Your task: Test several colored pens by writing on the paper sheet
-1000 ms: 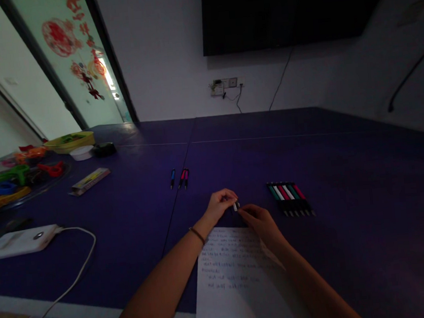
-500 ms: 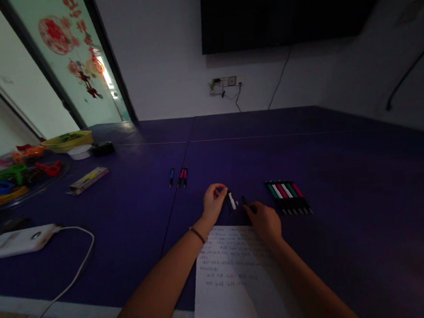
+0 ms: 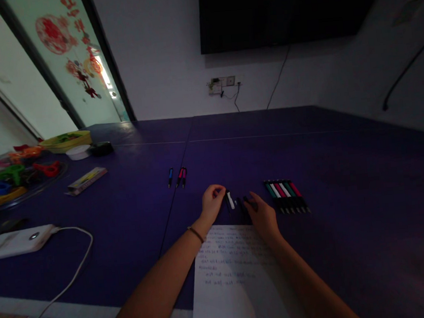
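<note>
My left hand [image 3: 213, 201] is closed, thumb and forefinger pinched at the top of a thin dark pen part [image 3: 228, 207]. Just right of it lies a white pen piece [image 3: 231, 200]. My right hand [image 3: 262, 216] has its fingers curled around a small dark part [image 3: 250, 202] that is hard to make out. Dark pen parts [image 3: 241, 207] lie between the two hands. Beyond my right hand, several pens [image 3: 285, 196] with green, white and red barrels lie side by side. Handwritten paper [image 3: 229, 276] lies under my forearms.
A blue pen [image 3: 170, 177] and two pink pens [image 3: 181, 177] lie ahead on the left. Farther left are a small box [image 3: 87, 181], a power bank [image 3: 19, 241] with a white cable, a tray of coloured tools [image 3: 17, 178] and a yellow basket [image 3: 65, 141].
My right hand has shifted slightly, its forefinger now raised, and a dark part shows beside it. My left hand keeps its pinch in nearly the same place.
</note>
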`<act>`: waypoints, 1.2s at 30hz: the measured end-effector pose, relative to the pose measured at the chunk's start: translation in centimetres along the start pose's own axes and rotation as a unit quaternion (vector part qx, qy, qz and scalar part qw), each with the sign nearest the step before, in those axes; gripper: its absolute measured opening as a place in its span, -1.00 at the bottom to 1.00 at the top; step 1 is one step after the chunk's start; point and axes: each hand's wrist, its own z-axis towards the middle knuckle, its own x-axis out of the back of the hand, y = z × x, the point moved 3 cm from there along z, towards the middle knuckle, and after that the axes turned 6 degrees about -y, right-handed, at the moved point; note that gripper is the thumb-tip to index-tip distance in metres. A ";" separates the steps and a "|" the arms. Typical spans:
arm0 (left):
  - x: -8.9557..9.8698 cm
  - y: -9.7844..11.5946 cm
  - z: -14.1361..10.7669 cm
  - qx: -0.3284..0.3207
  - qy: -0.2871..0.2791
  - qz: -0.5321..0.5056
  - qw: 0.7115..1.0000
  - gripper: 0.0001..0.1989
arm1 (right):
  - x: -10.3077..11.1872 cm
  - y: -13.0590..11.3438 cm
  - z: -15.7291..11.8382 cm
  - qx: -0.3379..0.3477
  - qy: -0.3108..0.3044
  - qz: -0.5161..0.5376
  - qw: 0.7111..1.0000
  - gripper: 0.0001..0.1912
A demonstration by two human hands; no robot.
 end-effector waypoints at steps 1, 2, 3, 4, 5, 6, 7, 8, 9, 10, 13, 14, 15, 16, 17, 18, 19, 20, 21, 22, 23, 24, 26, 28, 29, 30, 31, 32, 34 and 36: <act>0.0 0.0 0.0 -0.002 0.000 -0.003 1.000 -0.87 | 0.0 -0.1 0.0 0.002 -0.005 0.010 1.000 -0.53; 0.0 0.0 0.0 -0.003 0.000 -0.006 1.000 -0.87 | 0.0 0.0 0.0 0.003 -0.007 0.020 1.000 -0.53; 0.0 0.0 0.0 -0.005 0.000 -0.009 1.000 -0.87 | -0.1 0.1 0.0 0.002 -0.005 0.029 1.000 -0.54; 0.0 -0.1 0.0 -0.007 0.000 -0.012 1.000 -0.87 | -0.2 0.4 0.1 -0.004 -0.001 0.040 0.999 -0.56; 0.0 -0.1 0.0 -0.008 0.001 -0.014 1.000 -0.87 | -0.3 0.7 0.2 -0.014 0.007 0.056 0.998 -0.58; -0.1 -0.2 0.0 -0.008 0.001 -0.016 1.000 -0.87 | -0.4 1.2 0.4 -0.026 0.016 0.077 0.997 -0.61; -0.1 -0.2 0.0 -0.008 0.001 -0.016 1.000 -0.87 | -0.6 1.6 0.5 -0.036 0.027 0.104 0.994 -0.65; -0.1 -0.3 0.1 -0.008 0.002 -0.015 1.000 -0.87 | -0.7 2.0 0.7 -0.043 0.039 0.138 0.989 -0.69; -0.1 -0.4 0.1 -0.008 0.002 -0.015 1.000 -0.87 | -0.8 2.3 0.8 -0.044 0.049 0.175 0.982 -0.73; -0.1 -0.5 0.1 -0.009 0.002 -0.015 1.000 -0.88 | -0.9 2.5 0.9 -0.038 0.056 0.210 0.975 -0.77; -0.2 -0.6 0.2 -0.009 0.004 -0.017 1.000 -0.88 | -0.6 2.2 0.9 -0.006 0.071 0.253 0.965 -0.82; -0.2 -0.7 0.2 -0.009 0.004 -0.017 1.000 -0.89 | -0.4 2.0 0.8 0.001 0.078 0.244 0.966 -0.82; -0.2 -0.7 0.2 -0.009 0.004 -0.017 1.000 -0.89 | -0.1 1.7 0.6 0.002 0.088 0.228 0.970 -0.82; -0.2 -0.7 0.2 -0.009 0.004 -0.016 1.000 -0.89 | 0.2 1.4 0.5 -0.005 0.096 0.209 0.973 -0.81; -0.1 -0.6 0.2 -0.010 0.003 -0.016 1.000 -0.89 | 0.5 1.2 0.3 -0.017 0.103 0.186 0.977 -0.81; -0.1 -0.6 0.2 -0.010 0.001 -0.017 1.000 -0.89 | 0.8 1.0 0.2 -0.031 0.104 0.154 0.982 -0.80; -0.1 -0.6 0.2 -0.011 0.000 -0.018 1.000 -0.89 | 1.0 0.9 0.2 -0.045 0.101 0.116 0.987 -0.80; -0.1 -0.5 0.2 -0.012 -0.001 -0.018 1.000 -0.89 | 1.1 0.9 0.2 -0.053 0.096 0.077 0.991 -0.80; -0.1 -0.5 0.2 -0.013 -0.001 -0.018 1.000 -0.89 | 1.2 0.8 0.2 -0.054 0.088 0.040 0.994 -0.81; -0.1 -0.5 0.2 -0.014 0.000 -0.017 1.000 -0.89 | 1.2 0.8 0.3 -0.048 0.080 0.012 0.996 -0.82; -0.1 -0.4 0.2 -0.014 0.001 -0.016 1.000 -0.90 | 1.1 0.8 0.4 -0.036 0.073 -0.006 0.997 -0.83; -0.1 -0.4 0.1 -0.014 0.002 -0.014 1.000 -0.90 | 1.0 0.8 0.4 -0.022 0.067 -0.015 0.997 -0.83; -0.1 -0.4 0.1 -0.014 0.004 -0.012 1.000 -0.90 | 0.9 0.8 0.4 0.002 0.054 -0.024 0.998 -0.80; -0.1 -0.3 0.1 -0.015 0.003 -0.012 1.000 -0.90 | 0.7 0.8 0.4 0.016 0.041 -0.042 0.998 -0.75; -0.1 -0.3 0.1 -0.014 0.004 -0.011 1.000 -0.91 | 0.7 0.7 0.3 0.019 0.035 -0.059 0.997 -0.74; -0.1 -0.3 0.1 -0.014 0.004 -0.011 1.000 -0.91 | 0.7 0.7 0.2 0.019 0.032 -0.078 0.996 -0.73; -0.1 -0.2 0.1 -0.015 0.004 -0.010 1.000 -0.91 | 0.7 0.7 0.2 0.019 0.030 -0.096 0.995 -0.72; -0.1 -0.2 0.0 -0.015 0.004 -0.010 1.000 -0.91 | 0.7 0.7 0.2 0.018 0.029 -0.109 0.993 -0.71; 0.0 -0.1 0.0 -0.018 0.003 -0.008 1.000 -0.91 | 0.6 0.7 0.2 0.017 0.018 -0.115 0.993 -0.70; 0.0 -0.1 0.0 -0.020 0.002 -0.009 1.000 -0.92 | 0.5 0.7 0.4 0.016 -0.002 -0.102 0.995 -0.71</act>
